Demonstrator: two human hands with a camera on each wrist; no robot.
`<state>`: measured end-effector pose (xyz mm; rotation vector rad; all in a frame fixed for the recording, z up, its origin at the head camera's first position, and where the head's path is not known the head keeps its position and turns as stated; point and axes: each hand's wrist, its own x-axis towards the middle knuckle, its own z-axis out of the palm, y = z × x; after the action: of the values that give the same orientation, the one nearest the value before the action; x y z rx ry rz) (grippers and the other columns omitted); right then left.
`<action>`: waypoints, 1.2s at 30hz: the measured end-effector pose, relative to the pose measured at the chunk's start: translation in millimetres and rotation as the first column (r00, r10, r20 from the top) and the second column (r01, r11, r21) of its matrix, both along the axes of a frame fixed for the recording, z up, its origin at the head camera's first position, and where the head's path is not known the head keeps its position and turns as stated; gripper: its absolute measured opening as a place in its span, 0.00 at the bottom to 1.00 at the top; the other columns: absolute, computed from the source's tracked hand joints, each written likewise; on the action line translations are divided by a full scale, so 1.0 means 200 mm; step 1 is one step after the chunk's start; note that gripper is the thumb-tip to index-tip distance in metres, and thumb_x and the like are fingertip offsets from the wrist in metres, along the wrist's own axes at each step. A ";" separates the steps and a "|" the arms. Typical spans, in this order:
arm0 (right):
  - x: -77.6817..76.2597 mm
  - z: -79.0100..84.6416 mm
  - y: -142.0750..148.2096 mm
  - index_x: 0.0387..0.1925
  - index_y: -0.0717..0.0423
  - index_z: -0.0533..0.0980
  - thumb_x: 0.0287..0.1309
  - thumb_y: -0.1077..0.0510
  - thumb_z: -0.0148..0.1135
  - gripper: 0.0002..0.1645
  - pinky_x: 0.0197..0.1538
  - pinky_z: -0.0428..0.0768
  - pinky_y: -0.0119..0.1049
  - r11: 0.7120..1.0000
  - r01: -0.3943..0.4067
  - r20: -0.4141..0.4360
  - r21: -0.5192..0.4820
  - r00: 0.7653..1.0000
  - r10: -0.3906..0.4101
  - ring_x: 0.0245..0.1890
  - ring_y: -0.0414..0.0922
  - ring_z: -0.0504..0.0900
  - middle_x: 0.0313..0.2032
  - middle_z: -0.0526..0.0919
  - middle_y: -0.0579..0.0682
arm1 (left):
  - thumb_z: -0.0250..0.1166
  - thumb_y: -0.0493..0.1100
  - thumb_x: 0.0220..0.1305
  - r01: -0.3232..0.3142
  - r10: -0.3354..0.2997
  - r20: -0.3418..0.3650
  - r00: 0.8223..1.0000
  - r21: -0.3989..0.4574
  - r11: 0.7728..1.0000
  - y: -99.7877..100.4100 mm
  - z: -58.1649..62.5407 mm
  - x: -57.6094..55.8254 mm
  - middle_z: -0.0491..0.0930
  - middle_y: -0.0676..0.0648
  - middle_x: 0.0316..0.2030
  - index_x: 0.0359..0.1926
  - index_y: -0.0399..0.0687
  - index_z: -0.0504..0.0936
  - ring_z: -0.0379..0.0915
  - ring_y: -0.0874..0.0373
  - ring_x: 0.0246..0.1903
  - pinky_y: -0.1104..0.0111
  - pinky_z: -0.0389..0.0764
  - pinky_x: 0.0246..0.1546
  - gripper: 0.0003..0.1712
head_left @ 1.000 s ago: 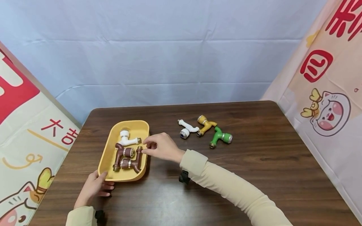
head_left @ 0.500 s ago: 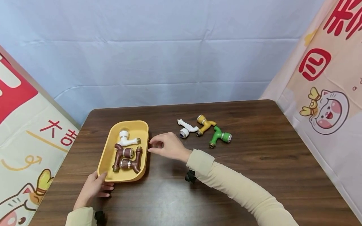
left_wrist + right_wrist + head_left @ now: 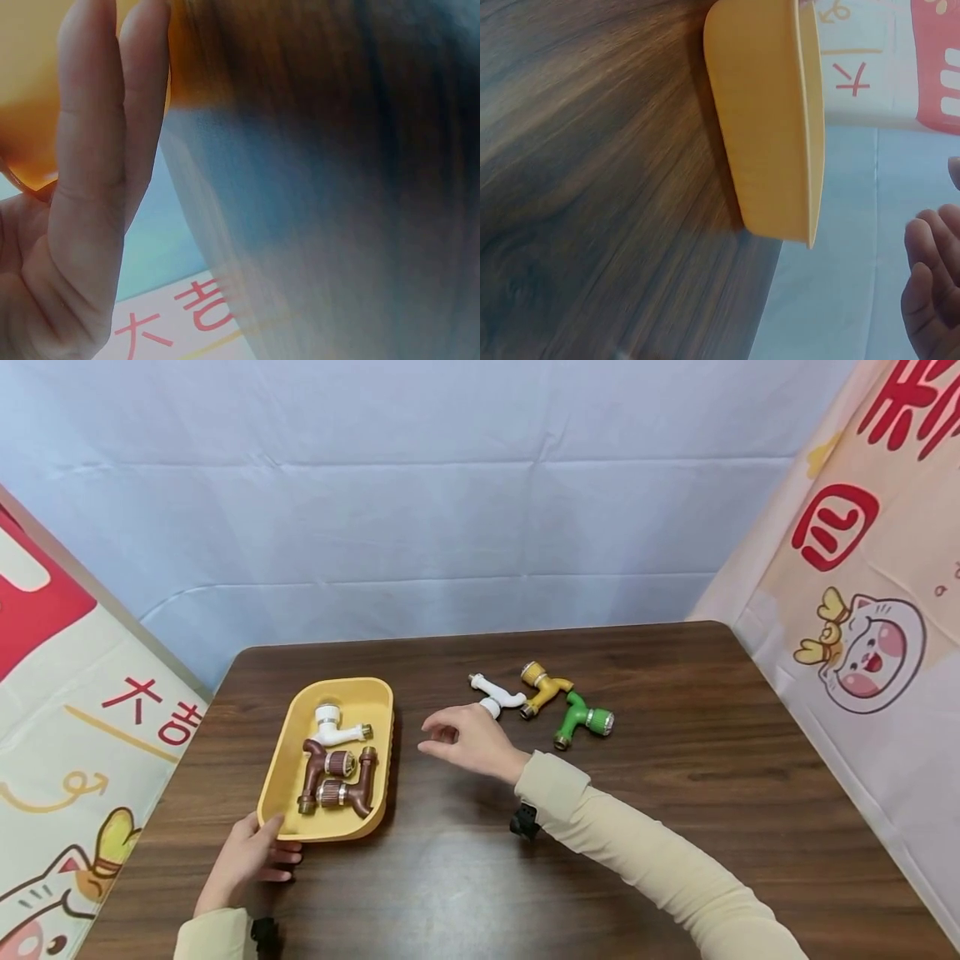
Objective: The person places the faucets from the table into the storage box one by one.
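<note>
Even light fills the head view, leaving pale glare on the desk [image 3: 450, 872] to the near right of the yellow tray [image 3: 281, 787]. The left wrist view is dim, the desk blurred beside the tray.

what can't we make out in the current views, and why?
Head: knob of the loose white tap, partly behind the right hand.
Left wrist: left hand, fingertips cut off by top edge.
Right wrist: contents of the yellow tray, behind its wall.
</note>
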<state>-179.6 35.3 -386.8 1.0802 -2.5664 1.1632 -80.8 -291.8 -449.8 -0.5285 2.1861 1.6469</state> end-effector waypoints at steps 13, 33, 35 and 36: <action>-0.02 -0.03 0.12 0.35 0.58 0.80 0.51 0.56 0.66 0.11 0.31 0.76 0.30 0.995 0.093 -0.016 -0.022 0.995 -0.094 0.26 0.38 0.76 0.28 0.81 0.47 | 0.39 0.43 0.72 -0.004 0.004 -0.002 1.000 -0.009 1.000 0.00 -0.01 -0.01 0.79 0.39 0.27 0.59 0.27 0.50 0.79 0.50 0.26 0.57 0.81 0.23 0.25; -0.08 -0.11 0.30 0.32 0.58 0.81 0.46 0.59 0.69 0.10 0.26 0.75 0.29 0.979 0.195 -0.061 -0.057 0.978 -0.198 0.21 0.36 0.76 0.22 0.80 0.45 | 0.39 0.43 0.72 0.009 -0.009 0.000 1.000 -0.007 1.000 -0.01 -0.02 -0.01 0.79 0.40 0.28 0.61 0.26 0.48 0.79 0.50 0.26 0.57 0.81 0.24 0.27; -0.08 -0.11 0.33 0.32 0.59 0.81 0.46 0.59 0.69 0.10 0.26 0.75 0.30 0.976 0.212 -0.061 -0.054 0.975 -0.216 0.22 0.37 0.76 0.22 0.80 0.45 | 0.39 0.44 0.72 0.009 -0.009 0.000 1.000 -0.009 1.000 -0.01 -0.02 -0.01 0.79 0.41 0.28 0.61 0.26 0.48 0.79 0.50 0.26 0.57 0.81 0.24 0.27; -0.09 -0.12 0.34 0.32 0.60 0.81 0.46 0.59 0.69 0.10 0.26 0.75 0.31 0.974 0.221 -0.061 -0.054 0.973 -0.224 0.22 0.37 0.76 0.22 0.80 0.45 | 0.39 0.44 0.72 0.009 -0.009 0.000 1.000 -0.009 1.000 -0.01 -0.02 -0.01 0.79 0.41 0.27 0.61 0.26 0.48 0.79 0.50 0.26 0.57 0.81 0.24 0.27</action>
<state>-197.0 103.4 -410.3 0.7821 -2.5167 1.1050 -83.2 -293.8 -454.4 -0.5212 2.1937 1.6327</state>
